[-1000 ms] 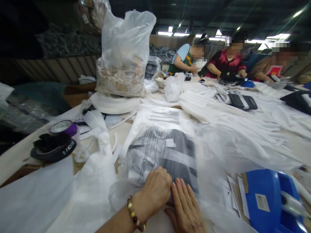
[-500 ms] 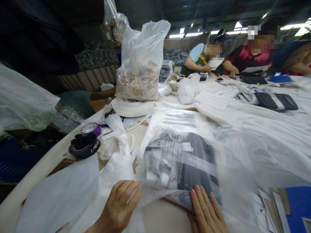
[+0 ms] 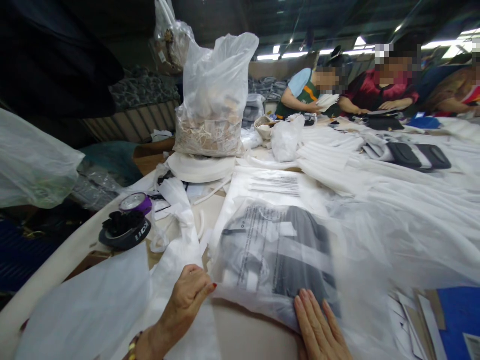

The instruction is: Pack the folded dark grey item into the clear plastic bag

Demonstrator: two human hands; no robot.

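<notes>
Lying lower centre: printed bag [image 3: 249, 260], dark article [image 3: 294, 275] inside; left hand [image 3: 189, 295], grip pinched on bag's left corner; right hand [image 3: 320, 330], grip unclosed, flat on bag.

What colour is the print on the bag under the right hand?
Black print, clearest in the head view.

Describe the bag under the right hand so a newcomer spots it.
From the tall clear bag left of centre, come nearer, rightward, past the white sheet with black lines. Stop at the translucent bag, left hand at its corner, right hand on its near edge. Unlike the plain pale sheet to its left, it has dark print and dark contents.
</notes>
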